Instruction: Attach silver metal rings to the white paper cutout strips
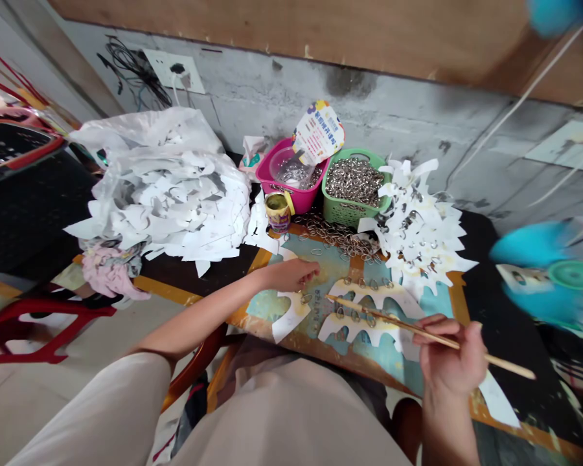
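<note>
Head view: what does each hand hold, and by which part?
The right hand grips a thin wooden stick toward its rear end. The left hand lies beside a white paper cutout; whether it pinches anything cannot be told.

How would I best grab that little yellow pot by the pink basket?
Probably round its side wall, below the rim. The little pot stands upright and looks open-topped, so a pinch from above would dip into it. Come from the near side: the pink basket crowds its back, and paper cutouts lie to its left.
</note>
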Demonstrator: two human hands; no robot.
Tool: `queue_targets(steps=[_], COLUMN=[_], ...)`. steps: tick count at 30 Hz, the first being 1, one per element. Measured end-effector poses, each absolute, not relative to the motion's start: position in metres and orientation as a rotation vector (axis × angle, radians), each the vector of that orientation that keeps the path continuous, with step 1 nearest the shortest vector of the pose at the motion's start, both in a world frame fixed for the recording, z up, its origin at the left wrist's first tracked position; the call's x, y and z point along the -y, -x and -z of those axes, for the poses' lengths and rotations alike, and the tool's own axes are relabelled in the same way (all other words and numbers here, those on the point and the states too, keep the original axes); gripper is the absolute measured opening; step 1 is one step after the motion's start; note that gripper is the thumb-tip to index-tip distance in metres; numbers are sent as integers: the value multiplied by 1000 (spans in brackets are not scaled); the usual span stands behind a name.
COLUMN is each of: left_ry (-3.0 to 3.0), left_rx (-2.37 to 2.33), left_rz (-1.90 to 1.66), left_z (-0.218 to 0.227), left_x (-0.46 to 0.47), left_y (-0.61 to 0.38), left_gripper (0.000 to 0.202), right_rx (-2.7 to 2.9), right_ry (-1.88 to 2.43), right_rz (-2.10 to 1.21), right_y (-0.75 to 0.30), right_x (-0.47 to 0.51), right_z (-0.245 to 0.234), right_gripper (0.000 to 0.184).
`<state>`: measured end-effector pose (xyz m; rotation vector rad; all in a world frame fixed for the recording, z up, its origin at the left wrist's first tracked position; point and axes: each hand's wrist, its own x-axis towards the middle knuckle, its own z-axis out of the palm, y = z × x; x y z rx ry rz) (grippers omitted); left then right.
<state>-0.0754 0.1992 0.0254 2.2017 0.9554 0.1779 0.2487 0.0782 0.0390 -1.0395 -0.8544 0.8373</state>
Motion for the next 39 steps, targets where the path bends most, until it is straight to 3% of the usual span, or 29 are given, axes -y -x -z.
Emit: queue_targets(steps=[12, 17, 22, 31, 34, 39], left_ry=[-2259, -2260, -2245, -2287, -2209, -2088], left_rx=[-849, -1070, -1309, -1289, -1287, -1393], left_rz=[-230, -438, -413, -484, -636, -786], left_z=[-27, -20, -5, 2, 5, 8], left_x=[-204, -188, -163, -162, -155, -137], left_y=[70, 87, 99, 106, 114, 123], left_gripper=[30, 29, 32, 29, 19, 11], right_rx=[917, 932, 914, 946, 1041, 1388], right_ry=[1022, 1001, 1004, 995, 1030, 1121], right_rz=[-928, -945, -859, -877, -912, -878], right_y=[-223, -213, -214, -204, -193, -168], right_x=[-79, -84, -92, -97, -97, -95], right_z=[-35, -33, -31, -34, -35, -37], right_gripper=[54, 51, 51, 50, 41, 9])
